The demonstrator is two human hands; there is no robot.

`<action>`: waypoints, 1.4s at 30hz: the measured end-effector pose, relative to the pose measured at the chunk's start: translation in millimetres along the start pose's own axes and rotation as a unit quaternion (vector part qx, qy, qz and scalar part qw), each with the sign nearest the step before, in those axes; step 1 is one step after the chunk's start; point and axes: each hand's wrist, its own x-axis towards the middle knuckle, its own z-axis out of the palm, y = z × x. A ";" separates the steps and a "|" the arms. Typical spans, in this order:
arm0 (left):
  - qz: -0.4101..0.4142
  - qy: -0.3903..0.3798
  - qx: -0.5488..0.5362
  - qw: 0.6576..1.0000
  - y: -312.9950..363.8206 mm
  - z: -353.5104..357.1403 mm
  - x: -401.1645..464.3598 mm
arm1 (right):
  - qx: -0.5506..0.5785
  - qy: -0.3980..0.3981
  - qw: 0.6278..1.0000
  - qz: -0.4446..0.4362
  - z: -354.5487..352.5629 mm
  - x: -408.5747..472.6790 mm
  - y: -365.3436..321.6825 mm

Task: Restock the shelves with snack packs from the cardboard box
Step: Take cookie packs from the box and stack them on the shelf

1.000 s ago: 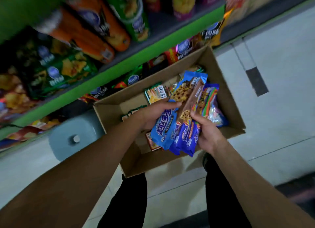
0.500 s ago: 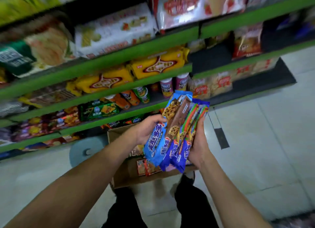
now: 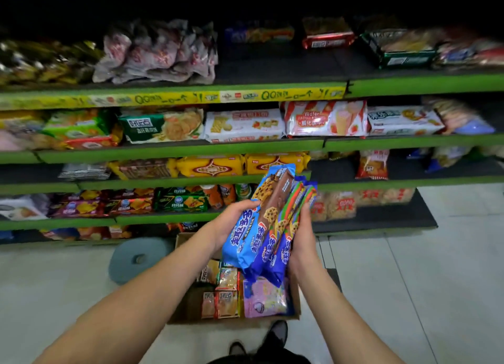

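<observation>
Packs: bundle of long blue plastic chocolate-chip cookie packs (image 3: 268, 227), Chinese lettering, held upright above the open brown cardboard box (image 3: 296, 306).
Left hand (image 3: 234, 222): fingers curled on bundle's left side.
Right hand (image 3: 302, 235): fingers wrapped round its right side.
Shelves: green-edged metal shelves (image 3: 191, 148); a white-and-red pack (image 3: 324, 118) reads "Wafer".

The cookie packs (image 3: 268, 227) are covering most of the right hand (image 3: 304, 241) and hiding the far end of the cardboard box (image 3: 188, 306). Motion blur is smearing the bags (image 3: 35, 61) at upper left, their print unreadable. The lower frame edge is cutting off both forearms.
</observation>
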 end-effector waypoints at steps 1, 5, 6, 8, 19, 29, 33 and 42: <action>0.011 0.005 -0.014 1.000 2.8 0.6 -7.1 | -0.010 0.004 1.000 -0.014 9.8 -5.0 -0.6; 0.049 0.020 -0.060 0.997 13.4 -1.2 -32.1 | -0.072 0.040 0.993 -0.079 44.4 -22.1 -5.9; 0.062 0.023 -0.069 0.995 16.4 -2.3 -38.1 | -0.083 0.045 0.992 -0.084 54.3 -27.5 -8.2; 0.087 0.022 -0.081 0.993 21.9 -4.1 -51.3 | -0.096 0.051 0.990 -0.090 73.0 -35.7 -10.0; 0.200 0.039 -0.141 0.969 52.8 -19.0 -103.3 | -0.256 0.026 0.959 -0.116 144.2 -45.2 -19.3; 0.299 0.109 -0.127 0.940 138.1 9.0 -104.5 | -0.299 -0.085 0.946 -0.088 206.3 -6.4 -111.7; 0.331 0.130 -0.124 0.926 172.9 23.8 -96.3 | -0.264 -0.164 0.950 -0.015 224.3 15.2 -147.6; 0.348 0.184 -0.179 0.902 182.1 36.5 -85.3 | -0.235 -0.304 0.910 0.154 236.2 62.0 -198.7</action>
